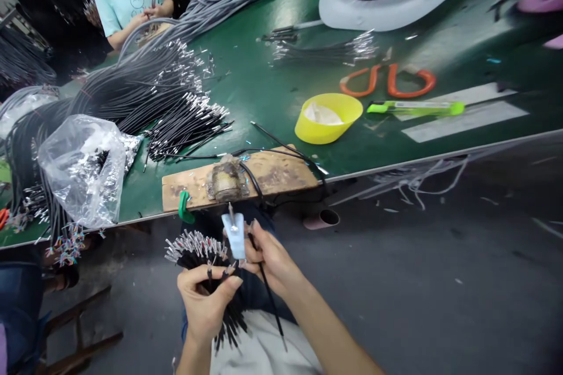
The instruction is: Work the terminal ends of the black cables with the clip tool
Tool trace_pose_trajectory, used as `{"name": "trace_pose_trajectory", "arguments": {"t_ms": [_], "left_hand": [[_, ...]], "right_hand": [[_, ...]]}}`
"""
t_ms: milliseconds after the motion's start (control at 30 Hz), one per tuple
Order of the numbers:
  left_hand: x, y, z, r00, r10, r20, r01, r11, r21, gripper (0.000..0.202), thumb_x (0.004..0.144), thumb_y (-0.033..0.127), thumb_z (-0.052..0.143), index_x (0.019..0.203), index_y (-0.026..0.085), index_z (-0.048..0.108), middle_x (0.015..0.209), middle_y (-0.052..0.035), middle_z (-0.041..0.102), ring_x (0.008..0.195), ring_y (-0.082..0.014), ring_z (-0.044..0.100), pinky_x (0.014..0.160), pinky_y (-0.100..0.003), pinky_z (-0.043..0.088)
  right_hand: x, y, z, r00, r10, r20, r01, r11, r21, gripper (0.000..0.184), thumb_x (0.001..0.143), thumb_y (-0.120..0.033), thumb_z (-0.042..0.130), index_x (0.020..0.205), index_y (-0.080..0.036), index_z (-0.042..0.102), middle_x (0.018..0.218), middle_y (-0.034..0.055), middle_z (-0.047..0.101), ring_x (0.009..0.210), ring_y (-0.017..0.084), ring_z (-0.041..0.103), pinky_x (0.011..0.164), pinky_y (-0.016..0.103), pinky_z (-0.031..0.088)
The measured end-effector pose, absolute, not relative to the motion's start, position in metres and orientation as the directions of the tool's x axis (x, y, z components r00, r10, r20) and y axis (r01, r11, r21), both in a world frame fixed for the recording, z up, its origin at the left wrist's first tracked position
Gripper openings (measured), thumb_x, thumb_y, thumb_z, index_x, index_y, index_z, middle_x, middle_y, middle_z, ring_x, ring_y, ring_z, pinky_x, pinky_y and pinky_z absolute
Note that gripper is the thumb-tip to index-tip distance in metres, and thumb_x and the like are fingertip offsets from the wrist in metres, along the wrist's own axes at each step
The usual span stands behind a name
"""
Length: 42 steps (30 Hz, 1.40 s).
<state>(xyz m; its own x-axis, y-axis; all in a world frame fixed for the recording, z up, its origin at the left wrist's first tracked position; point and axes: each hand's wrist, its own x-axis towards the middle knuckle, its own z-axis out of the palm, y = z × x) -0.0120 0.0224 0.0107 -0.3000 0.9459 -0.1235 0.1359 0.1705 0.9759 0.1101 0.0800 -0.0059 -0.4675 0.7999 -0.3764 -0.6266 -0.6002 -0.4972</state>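
My left hand is closed round a thick bundle of short black cables. Their silvery stripped ends fan out above the fingers. In my right hand a single black cable is pinched, hanging down toward my lap. Just beside the right fingers, a light blue clip-like piece sits on the metal shaft of a small motor. The motor is fixed on a wooden board at the table edge. Whether the right fingers touch the blue piece, I cannot tell.
On the green table lie a heap of black cables, a clear plastic bag, a yellow cup, orange-handled scissors and a green cutter. A fan stands behind. A co-worker sits across the table.
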Motion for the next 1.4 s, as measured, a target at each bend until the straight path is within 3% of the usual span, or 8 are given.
{"name": "trace_pose_trajectory", "arguments": {"t_ms": [167, 300, 633, 933, 1033, 1200, 1300, 1400], "left_hand": [[-0.008, 0.001, 0.004, -0.38, 0.917, -0.12, 0.099, 0.169, 0.981, 0.01, 0.055, 0.028, 0.077, 0.053, 0.019, 0.071, 0.055, -0.0077, 0.07, 0.053, -0.023, 0.064, 0.058, -0.036, 0.053], [-0.006, -0.007, -0.004, -0.39, 0.9, -0.197, 0.038, 0.229, 0.973, 0.013, 0.056, 0.03, 0.076, 0.056, 0.018, 0.071, 0.052, -0.0052, 0.068, 0.049, -0.0196, 0.061, 0.053, -0.033, 0.052], [0.001, -0.012, -0.009, -0.357, 0.837, -0.414, -0.147, 0.387, 0.91, 0.025, 0.06, 0.035, 0.075, 0.054, 0.012, 0.066, 0.053, -0.0032, 0.065, 0.045, -0.015, 0.059, 0.043, -0.026, 0.051], [0.007, -0.006, -0.011, -0.469, 0.784, -0.408, -0.135, 0.393, 0.91, 0.029, 0.056, 0.032, 0.075, 0.045, 0.013, 0.056, 0.044, 0.0032, 0.055, 0.044, -0.0082, 0.049, 0.048, -0.02, 0.043], [0.009, 0.002, -0.012, -0.513, 0.747, -0.422, -0.169, 0.394, 0.904, 0.032, 0.054, 0.033, 0.075, 0.046, 0.014, 0.051, 0.042, 0.0052, 0.051, 0.042, -0.0066, 0.046, 0.047, -0.019, 0.041], [0.005, 0.011, -0.023, -0.67, 0.677, -0.306, -0.151, 0.279, 0.948, 0.032, 0.057, 0.035, 0.074, 0.049, 0.016, 0.05, 0.043, 0.0065, 0.049, 0.042, -0.0065, 0.046, 0.049, -0.02, 0.041], [0.001, 0.007, -0.029, -0.745, 0.637, -0.196, -0.037, 0.253, 0.967, 0.022, 0.057, 0.029, 0.074, 0.054, 0.016, 0.057, 0.048, 0.0058, 0.055, 0.048, -0.0081, 0.051, 0.054, -0.021, 0.043], [0.0, -0.002, -0.034, -0.722, 0.681, -0.122, 0.081, 0.259, 0.962, 0.014, 0.054, 0.024, 0.075, 0.055, 0.017, 0.062, 0.053, 0.0034, 0.062, 0.053, -0.0116, 0.057, 0.058, -0.024, 0.046]], "right_hand": [[0.124, 0.063, -0.016, -0.406, 0.844, -0.352, -0.586, -0.535, -0.608, 0.043, 0.067, -0.058, 0.064, 0.064, -0.016, 0.055, 0.04, -0.0115, 0.022, 0.038, 0.004, 0.013, 0.034, 0.017, 0.015], [0.126, 0.047, -0.012, -0.432, 0.86, -0.272, -0.341, -0.435, -0.833, 0.048, 0.075, -0.058, 0.054, 0.051, -0.017, 0.047, 0.042, -0.0066, 0.035, 0.037, 0.005, 0.029, 0.032, 0.018, 0.023], [0.112, 0.035, -0.019, -0.288, 0.937, -0.196, -0.062, -0.222, -0.973, 0.027, 0.078, -0.038, 0.057, 0.071, -0.014, 0.069, 0.063, 0.0021, 0.053, 0.044, 0.009, 0.049, 0.032, 0.018, 0.039], [0.099, 0.029, -0.031, -0.19, 0.981, -0.027, 0.111, -0.006, -0.994, 0.029, 0.083, -0.029, 0.047, 0.08, -0.016, 0.073, 0.074, 0.0088, 0.066, 0.071, 0.021, 0.06, 0.07, 0.034, 0.047], [0.091, 0.028, -0.042, -0.249, 0.966, -0.073, 0.052, -0.062, -0.997, 0.033, 0.086, -0.033, 0.042, 0.088, -0.018, 0.071, 0.085, 0.0096, 0.066, 0.085, 0.022, 0.059, 0.082, 0.037, 0.045], [0.09, 0.022, -0.061, -0.494, 0.833, -0.25, -0.216, -0.396, -0.892, 0.045, 0.083, -0.048, 0.045, 0.114, -0.018, 0.058, 0.1, 0.0085, 0.064, 0.099, 0.021, 0.058, 0.088, 0.035, 0.045], [0.097, 0.017, -0.063, -0.716, 0.683, -0.144, -0.236, -0.43, -0.871, 0.053, 0.067, -0.033, 0.069, 0.116, -0.019, 0.056, 0.104, 0.0065, 0.064, 0.094, 0.021, 0.059, 0.088, 0.034, 0.046], [0.099, 0.011, -0.065, -0.77, 0.623, -0.136, -0.157, -0.391, -0.907, 0.057, 0.059, -0.011, 0.067, 0.115, -0.018, 0.056, 0.104, 0.0044, 0.066, 0.089, 0.02, 0.06, 0.089, 0.038, 0.045]]}}
